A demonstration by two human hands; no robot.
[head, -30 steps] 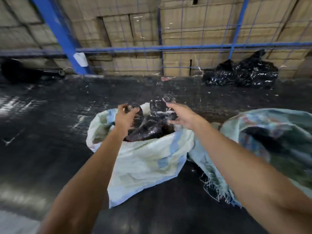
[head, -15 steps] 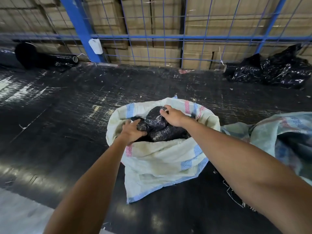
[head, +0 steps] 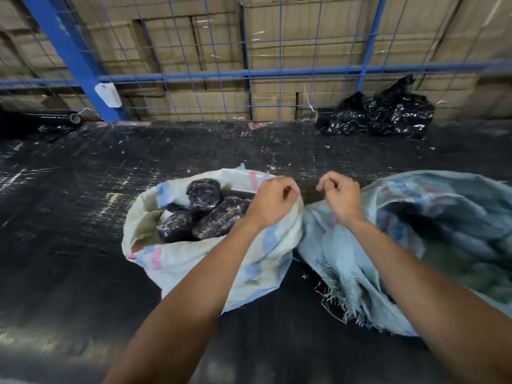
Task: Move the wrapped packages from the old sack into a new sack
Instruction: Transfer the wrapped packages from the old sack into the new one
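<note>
The transfer looks partly done: several wrapped packages [head: 206, 214] already lie in the white woven sack [head: 194, 261], just left of the left hand's curled fingers, while dark shapes deep in the frayed blue-green sack [head: 415, 245], to the right of the right hand's fingers, suggest more remain, though blur hides how many. The left hand [head: 273, 202] sits at the white sack's right rim, fingers curled; whether they pinch the cloth I cannot tell. The right hand [head: 342, 196] hovers by the blue-green sack's edge, fingers curled and apparently holding nothing.
</note>
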